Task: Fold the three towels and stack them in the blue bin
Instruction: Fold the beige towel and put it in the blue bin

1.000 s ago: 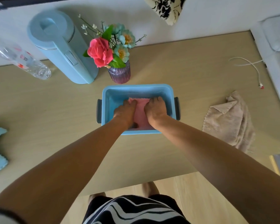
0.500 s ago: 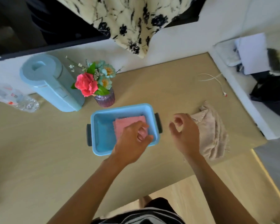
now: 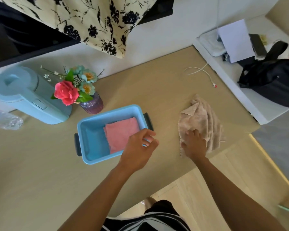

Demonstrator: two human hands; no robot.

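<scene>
A folded pink towel (image 3: 122, 133) lies in the right half of the blue bin (image 3: 92, 140) at the table's middle. To the right of the bin a crumpled beige towel (image 3: 202, 119) rests near the table's right edge. My right hand (image 3: 194, 144) lies on the beige towel's near corner with its fingers curled into the cloth. My left hand (image 3: 138, 147) hovers over the bin's near right corner, fingers loosely apart, holding nothing. No third towel is in view.
A light blue kettle (image 3: 23, 94) and a purple vase of flowers (image 3: 92, 104) stand behind the bin. A plastic bottle (image 3: 5, 120) lies at the far left. A white cable (image 3: 200, 72) lies at the back right. A black bag (image 3: 274, 79) sits on the white shelf.
Both hands left the pink towel in the bin. My right hand moved right onto the beige towel; my left hand lifted toward the bin's right corner. The view swung right.
</scene>
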